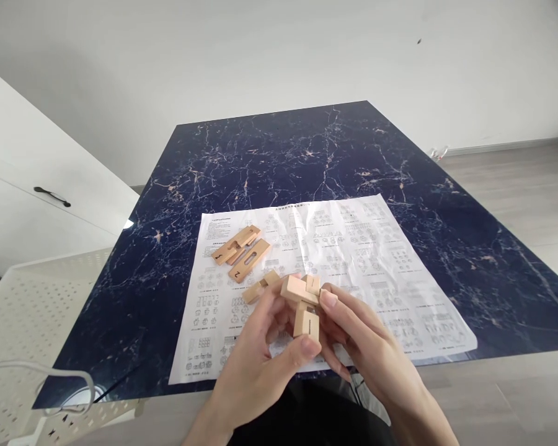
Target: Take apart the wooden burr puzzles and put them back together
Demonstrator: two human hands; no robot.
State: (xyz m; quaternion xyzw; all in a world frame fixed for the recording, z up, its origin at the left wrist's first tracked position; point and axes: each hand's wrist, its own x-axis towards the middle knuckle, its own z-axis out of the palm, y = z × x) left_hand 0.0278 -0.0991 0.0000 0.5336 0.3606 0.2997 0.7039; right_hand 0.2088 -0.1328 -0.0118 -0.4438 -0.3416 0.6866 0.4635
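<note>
Both of my hands are closed around a few joined wooden puzzle pieces (306, 320), held over the near part of a printed sheet. My left hand (265, 350) grips them from the left, its thumb on the lower block. From the right, my right hand (360, 325) pinches the upper part between thumb and fingers. Just beyond my left hand lies a notched wooden piece (255, 293), partly hidden by the fingers. Farther up the sheet rest a slotted piece marked 2 (248, 263) and notched pieces, one marked 3 (223, 253).
The creased instruction sheet (279, 238) carries small printed diagrams and lies on a dark blue marble-patterned table (270, 161). A white cable (41, 367) loops over the table's near left corner. A white cabinet (41, 155) stands at left, above a perforated cream panel (37, 297).
</note>
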